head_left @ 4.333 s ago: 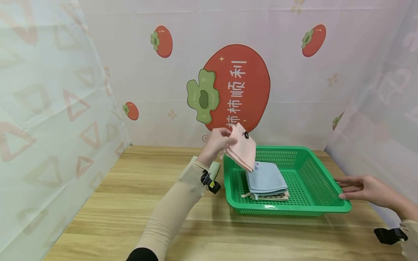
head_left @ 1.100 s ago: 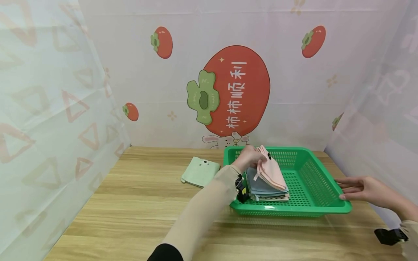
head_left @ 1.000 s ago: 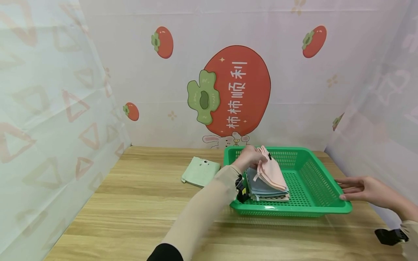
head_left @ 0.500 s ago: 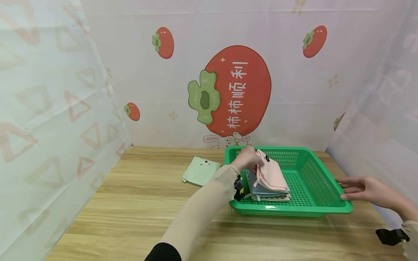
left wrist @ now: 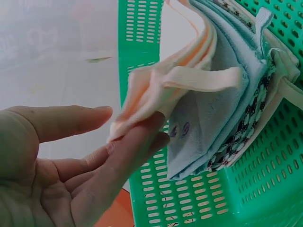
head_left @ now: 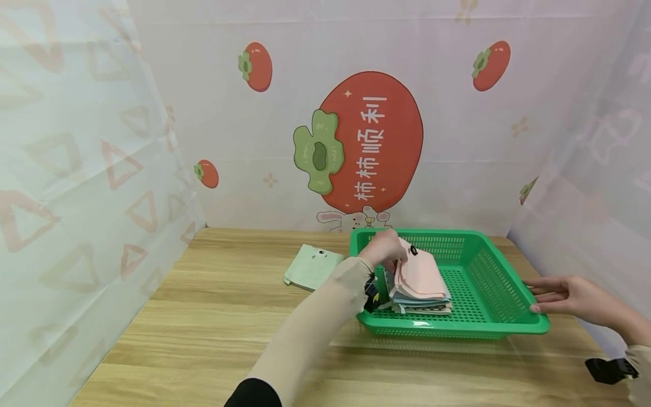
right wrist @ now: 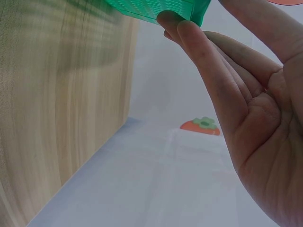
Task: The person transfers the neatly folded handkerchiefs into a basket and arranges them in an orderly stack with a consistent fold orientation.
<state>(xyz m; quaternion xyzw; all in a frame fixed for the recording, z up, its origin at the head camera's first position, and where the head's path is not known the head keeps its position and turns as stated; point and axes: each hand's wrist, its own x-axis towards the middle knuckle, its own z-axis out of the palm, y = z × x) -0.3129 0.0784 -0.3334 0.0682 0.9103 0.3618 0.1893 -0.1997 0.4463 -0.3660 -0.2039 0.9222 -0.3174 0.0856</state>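
My left hand (head_left: 383,249) is inside the green plastic basket (head_left: 508,328), at the left edge of a folded pink towel (head_left: 422,274). In the left wrist view the fingers lie straight under the pink towel's edge (left wrist: 142,101), with the thumb apart from it. Below the pink towel lie a folded blue towel (left wrist: 203,113) and a dark-patterned cloth (left wrist: 255,109), stacked at the basket's left side. My right hand (head_left: 574,297) touches the basket's right rim with fairly straight fingers; in the right wrist view the fingertips (right wrist: 189,33) meet the basket's underside.
A folded light green towel (head_left: 312,267) with a small face lies on the wooden table (head_left: 203,328), left of the basket. A white printed backdrop (head_left: 447,141) stands behind the table, with sheets at both sides.
My left hand has brought the pink towel from above the basket onto the blue towel. Over the last second it settled flatter, and the thumb now stands off it. My right hand stays at the rim.
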